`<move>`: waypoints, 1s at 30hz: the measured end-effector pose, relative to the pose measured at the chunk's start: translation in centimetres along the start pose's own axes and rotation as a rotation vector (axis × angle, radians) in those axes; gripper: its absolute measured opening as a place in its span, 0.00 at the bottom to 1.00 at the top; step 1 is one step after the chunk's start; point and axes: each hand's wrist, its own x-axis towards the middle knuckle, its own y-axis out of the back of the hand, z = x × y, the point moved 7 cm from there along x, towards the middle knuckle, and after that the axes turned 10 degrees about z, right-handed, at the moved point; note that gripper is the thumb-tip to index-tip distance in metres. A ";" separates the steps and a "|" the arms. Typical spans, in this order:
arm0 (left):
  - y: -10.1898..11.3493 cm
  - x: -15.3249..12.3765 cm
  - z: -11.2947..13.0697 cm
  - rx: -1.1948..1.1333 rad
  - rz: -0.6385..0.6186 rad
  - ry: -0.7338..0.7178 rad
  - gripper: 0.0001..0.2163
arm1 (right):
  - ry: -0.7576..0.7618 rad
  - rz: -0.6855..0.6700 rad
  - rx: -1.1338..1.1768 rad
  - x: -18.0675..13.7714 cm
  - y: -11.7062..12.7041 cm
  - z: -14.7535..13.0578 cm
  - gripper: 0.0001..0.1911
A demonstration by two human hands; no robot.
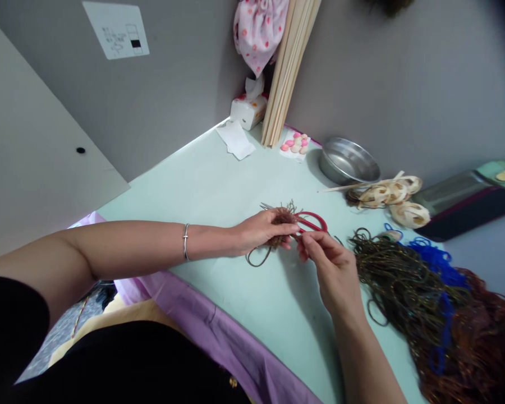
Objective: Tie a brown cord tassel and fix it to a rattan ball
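Note:
My left hand [261, 231] is closed around a small brown piece of knotted cord work [283, 217], its thumb lying across the front. Frayed cord ends stick up from the top of the piece, and a loop of cord [258, 264] hangs below. My right hand [330, 258] pinches at the right side of the piece, on what looks like a strand of the cord; the fingertips partly hide it. Just behind the piece are scissors with red handles [315, 220]; the blade tips show past my left fingers, and the middle is hidden.
Heaps of dark olive cord [399, 275], blue cord [433, 255] and reddish-brown cord [480, 336] cover the right side. Farther back are a metal bowl [349, 160], pale woven balls [409, 214], pink and white pieces [294, 144], wooden strips [288, 73] and a tissue pack [247, 111].

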 end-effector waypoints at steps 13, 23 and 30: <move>-0.2 -0.1 -0.1 -0.044 0.001 0.076 0.10 | -0.160 -0.015 0.178 0.1 -0.1 1.0 0.09; 0.0 0.0 0.4 -0.114 0.032 0.041 0.09 | -0.202 -0.080 0.199 0.1 -0.6 1.5 0.09; -0.3 -0.2 1.0 -0.105 -0.030 0.001 0.14 | -0.204 0.060 0.279 0.4 0.3 1.7 0.12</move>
